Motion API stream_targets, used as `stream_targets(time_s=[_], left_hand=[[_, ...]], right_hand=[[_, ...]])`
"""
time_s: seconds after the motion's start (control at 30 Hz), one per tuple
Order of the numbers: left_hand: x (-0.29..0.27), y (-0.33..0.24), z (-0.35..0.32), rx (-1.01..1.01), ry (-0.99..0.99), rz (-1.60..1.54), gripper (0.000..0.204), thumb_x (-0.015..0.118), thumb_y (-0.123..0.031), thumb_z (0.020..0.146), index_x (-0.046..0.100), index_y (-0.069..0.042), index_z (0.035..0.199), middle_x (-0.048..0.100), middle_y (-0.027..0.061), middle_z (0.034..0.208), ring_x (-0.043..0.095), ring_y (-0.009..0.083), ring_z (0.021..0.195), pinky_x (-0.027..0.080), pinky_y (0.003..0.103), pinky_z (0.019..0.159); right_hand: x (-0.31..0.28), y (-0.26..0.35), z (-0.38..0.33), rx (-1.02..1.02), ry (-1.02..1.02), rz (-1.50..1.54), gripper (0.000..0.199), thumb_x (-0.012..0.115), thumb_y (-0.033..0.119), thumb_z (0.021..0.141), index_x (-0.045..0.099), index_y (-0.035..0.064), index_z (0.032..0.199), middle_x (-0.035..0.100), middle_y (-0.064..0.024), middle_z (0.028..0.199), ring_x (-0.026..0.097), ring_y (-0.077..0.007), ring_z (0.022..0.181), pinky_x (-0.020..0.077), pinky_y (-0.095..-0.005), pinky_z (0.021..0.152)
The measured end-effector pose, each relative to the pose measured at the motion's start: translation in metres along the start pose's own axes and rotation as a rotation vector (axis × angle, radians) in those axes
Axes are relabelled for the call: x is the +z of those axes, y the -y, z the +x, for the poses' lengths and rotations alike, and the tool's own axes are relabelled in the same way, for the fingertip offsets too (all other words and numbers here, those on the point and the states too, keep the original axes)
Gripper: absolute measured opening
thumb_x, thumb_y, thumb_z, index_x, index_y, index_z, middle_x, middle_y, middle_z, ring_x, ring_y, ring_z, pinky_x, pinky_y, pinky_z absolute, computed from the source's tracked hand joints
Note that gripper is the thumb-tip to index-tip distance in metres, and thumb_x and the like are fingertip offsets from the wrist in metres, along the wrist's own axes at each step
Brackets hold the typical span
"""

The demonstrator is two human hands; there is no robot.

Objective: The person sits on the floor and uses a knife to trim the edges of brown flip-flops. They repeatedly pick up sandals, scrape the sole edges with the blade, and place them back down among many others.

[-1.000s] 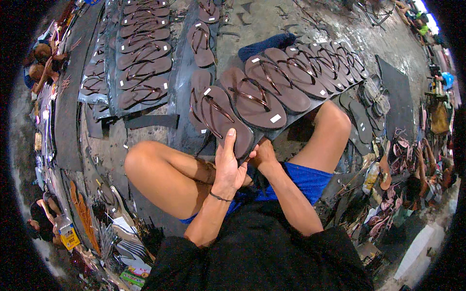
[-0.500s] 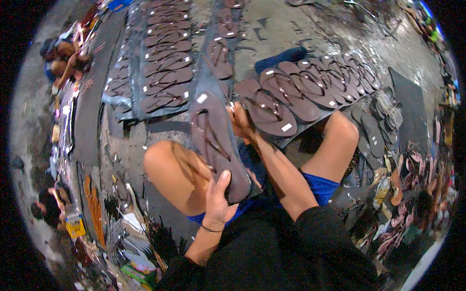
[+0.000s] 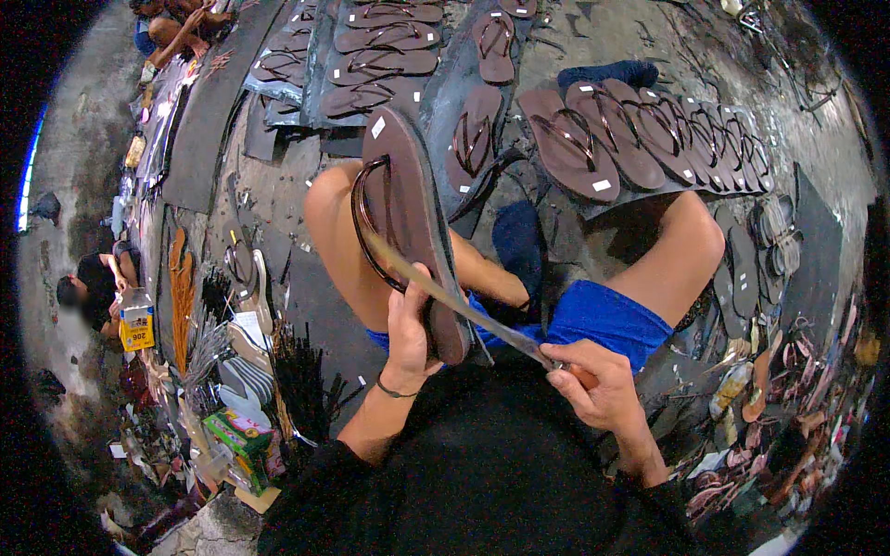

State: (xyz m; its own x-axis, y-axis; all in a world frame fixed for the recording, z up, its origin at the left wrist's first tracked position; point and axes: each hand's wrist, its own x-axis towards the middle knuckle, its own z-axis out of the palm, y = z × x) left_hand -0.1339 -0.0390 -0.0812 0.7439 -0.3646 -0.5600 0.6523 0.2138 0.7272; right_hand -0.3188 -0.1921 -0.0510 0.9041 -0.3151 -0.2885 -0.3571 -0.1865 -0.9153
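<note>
1. Head view, left hand: the heel end of a brown sandal point(image 3: 422, 199) is gripped by the left hand point(image 3: 406, 334), thumb laid on the upper face; the sandal is held tilted up above the lap, its toe pointed away from the body.
2. Head view, right hand: the wooden handle of a long knife point(image 3: 508, 334) is gripped by the closed right hand point(image 3: 598, 385); the blade is slanted across the sandal and its strap point(image 3: 360, 218), close to the left thumb; whether the sandal is touched by it cannot be told.
3. Head view, change: half a second earlier, the right hand is seen beyond the sandal; it is now drawn back to the right; knife and sandal are thereby brought together, and blade work on the sandal is judged possible.
4. Head view, surroundings: further sandals point(image 3: 660, 144) are laid in an overlapping row ahead, near the right knee; a dark blue roll point(image 3: 607, 74) is placed behind them.
</note>
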Motion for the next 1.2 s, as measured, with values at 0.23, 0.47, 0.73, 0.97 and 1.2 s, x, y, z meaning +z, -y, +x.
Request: stream_targets(time_s=[0.23, 0.47, 0.73, 0.97, 1.2], left_hand=[[-0.004, 0.001, -0.007, 0.021, 0.016, 0.139, 0.034, 0.046, -0.040, 0.098, 0.057, -0.008, 0.098, 0.062, 0.0050, 0.071, 0.058, 0.0141, 0.051, 0.050, 0.027, 0.046], [0.009, -0.013, -0.012, -0.052, 0.071, -0.020, 0.034, 0.048, -0.040, 0.097, 0.058, -0.007, 0.095, 0.061, 0.0028, 0.067, 0.057, 0.0102, 0.047, 0.046, 0.020, 0.041], [-0.023, 0.020, -0.036, -0.028, 0.148, 0.393, 0.043, 0.063, -0.031, 0.089, 0.054, -0.003, 0.121, 0.065, 0.0059, 0.091, 0.062, 0.0171, 0.068, 0.054, 0.031, 0.062], [0.004, -0.059, 0.038, 0.179, 0.459, 0.360, 0.037, 0.057, -0.013, 0.094, 0.047, 0.001, 0.126, 0.060, 0.0122, 0.116, 0.061, 0.0193, 0.103, 0.051, 0.030, 0.088], [0.015, -0.123, 0.037, 0.160, 0.152, 0.155, 0.025, 0.061, -0.019, 0.093, 0.056, -0.002, 0.111, 0.066, 0.0082, 0.101, 0.067, 0.0158, 0.086, 0.057, 0.029, 0.076]], right_hand=[[0.031, -0.008, 0.021, -0.291, -0.240, -0.171, 0.037, 0.073, 0.013, 0.078, 0.065, 0.0090, 0.114, 0.067, -0.0095, 0.088, 0.063, -0.0249, 0.072, 0.0521, -0.0334, 0.063], [0.057, 0.002, 0.085, -0.433, -0.525, -0.329, 0.040, 0.074, 0.015, 0.076, 0.064, 0.0108, 0.115, 0.064, -0.0086, 0.090, 0.062, -0.0236, 0.075, 0.0514, -0.0337, 0.063], [0.007, -0.009, 0.178, -0.043, -0.441, 0.170, 0.027, 0.061, 0.026, 0.092, 0.065, 0.0010, 0.102, 0.068, -0.0071, 0.080, 0.058, -0.0113, 0.060, 0.0488, -0.0269, 0.057], [0.023, 0.039, 0.115, -0.234, -0.242, 0.508, 0.031, 0.064, 0.016, 0.090, 0.057, -0.0015, 0.114, 0.060, -0.0010, 0.081, 0.053, -0.0075, 0.070, 0.0460, -0.0252, 0.064], [0.026, 0.000, 0.030, -0.285, -0.391, -0.094, 0.031, 0.070, 0.011, 0.080, 0.066, 0.0057, 0.110, 0.066, -0.0097, 0.088, 0.059, -0.0204, 0.068, 0.0488, -0.0303, 0.062]])
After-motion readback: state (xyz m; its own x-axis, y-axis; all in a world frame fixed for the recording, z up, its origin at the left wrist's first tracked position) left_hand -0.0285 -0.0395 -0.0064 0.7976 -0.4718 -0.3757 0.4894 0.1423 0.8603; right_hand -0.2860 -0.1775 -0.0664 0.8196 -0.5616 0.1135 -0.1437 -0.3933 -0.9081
